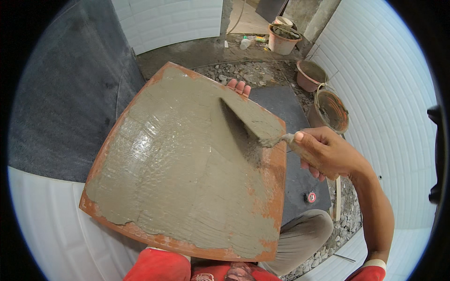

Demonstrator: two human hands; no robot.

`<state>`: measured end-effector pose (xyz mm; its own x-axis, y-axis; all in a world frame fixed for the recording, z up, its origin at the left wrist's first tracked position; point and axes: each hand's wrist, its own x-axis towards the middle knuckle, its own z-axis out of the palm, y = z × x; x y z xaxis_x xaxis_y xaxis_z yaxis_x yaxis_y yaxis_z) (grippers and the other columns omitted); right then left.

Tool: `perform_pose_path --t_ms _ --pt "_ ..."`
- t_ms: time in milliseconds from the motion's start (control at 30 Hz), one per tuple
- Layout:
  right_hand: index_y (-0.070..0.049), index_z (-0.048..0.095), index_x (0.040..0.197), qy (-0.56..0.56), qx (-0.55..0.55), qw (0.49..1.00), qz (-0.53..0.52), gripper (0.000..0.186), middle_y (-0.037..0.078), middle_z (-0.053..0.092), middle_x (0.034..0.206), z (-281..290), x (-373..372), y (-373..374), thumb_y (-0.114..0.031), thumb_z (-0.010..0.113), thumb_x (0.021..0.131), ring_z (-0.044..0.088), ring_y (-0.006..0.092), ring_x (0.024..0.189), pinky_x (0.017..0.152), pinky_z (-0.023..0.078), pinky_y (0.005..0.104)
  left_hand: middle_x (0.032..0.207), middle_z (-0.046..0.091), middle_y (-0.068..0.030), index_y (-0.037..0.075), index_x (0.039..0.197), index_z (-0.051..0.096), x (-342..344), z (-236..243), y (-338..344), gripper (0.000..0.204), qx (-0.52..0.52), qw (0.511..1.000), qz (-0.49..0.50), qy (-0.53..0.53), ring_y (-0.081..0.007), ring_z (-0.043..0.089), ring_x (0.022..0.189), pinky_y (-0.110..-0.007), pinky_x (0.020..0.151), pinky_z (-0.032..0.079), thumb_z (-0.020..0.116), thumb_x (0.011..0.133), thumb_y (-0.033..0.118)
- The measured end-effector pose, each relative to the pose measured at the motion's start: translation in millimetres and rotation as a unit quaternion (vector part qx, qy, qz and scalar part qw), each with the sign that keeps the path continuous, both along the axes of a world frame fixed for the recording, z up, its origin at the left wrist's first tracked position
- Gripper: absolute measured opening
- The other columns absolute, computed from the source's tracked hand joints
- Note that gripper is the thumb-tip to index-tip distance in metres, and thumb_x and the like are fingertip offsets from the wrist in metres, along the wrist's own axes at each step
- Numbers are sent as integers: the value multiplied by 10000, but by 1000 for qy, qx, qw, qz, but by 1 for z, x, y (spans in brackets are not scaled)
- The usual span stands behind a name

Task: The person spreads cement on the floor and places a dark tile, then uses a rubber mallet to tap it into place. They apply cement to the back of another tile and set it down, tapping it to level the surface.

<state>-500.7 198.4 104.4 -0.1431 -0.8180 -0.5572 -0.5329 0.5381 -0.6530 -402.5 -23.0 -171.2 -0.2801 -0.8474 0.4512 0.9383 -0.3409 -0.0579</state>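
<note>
1. The step in hand is looking like spreading: grey mortar is covering most of the upward face of a brown tile, while ragged brown margins and thinly coated patches are showing along its right side.
2. The tile is leaning above the person's lap, its near edge lying close to the red shirt, and it is partly hiding a dark slab on the ground.
3. Judging from that coverage, the next move is calling for light, even strokes over the thin right side and edges — the blade staying shallow, the tile staying steady against the push.
4. The right hand is grasping the mortar-crusted handle of a trowel; its grip is wrapping close, the thumb lying on top and the fingers curling beneath. The blade is slanting over the upper right of the mortar, though I cannot tell how much of its edge is touching.
5. The left hand is grasping the tile's far edge, fingertips hooking over the rim. Its palm is hiding behind the tile — how firmly that grip is pressing, I cannot tell.
</note>
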Motion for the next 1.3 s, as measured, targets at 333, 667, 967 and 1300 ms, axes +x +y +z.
perform_pose_path --t_ms 333,667,967,1300 --pt "-18 659 905 -113 54 985 116 499 61 660 703 17 28 15 -454 488 1076 606 106 512 443 482 253 1498 525 -143 123 1500 481 -8 -18 -20 701 154 981 -44 -113 -327 409 1456 -677 1180 308 375 1021 624" --pt "42 627 1141 -275 11 921 -277 477 99 653 715 -10 -24 127 -412 498 1076 576 126 486 419 480 272 1544 483 -128 144 1519 464 -2 -36 -38 707 81 986 -44 -139 -330 358 1488 -765 1141 288 402 1011 631" --pt "-23 525 1286 -273 74 901 -328 355 90 629 858 -25 21 120 -288 487 1053 584 137 603 505 511 293 1570 451 -127 140 1546 423 -9 -55 -54 742 23 997 -61 -40 -309 331 1508 -769 1139 279 403 1002 645" --pt "6 514 1342 -180 66 973 -128 424 11 591 820 -1 51 116 -309 545 1061 597 82 626 517 473 243 1411 600 -128 93 1424 552 10 -35 -37 645 -81 986 -145 -1 -320 547 1340 -536 1151 441 378 1041 581"
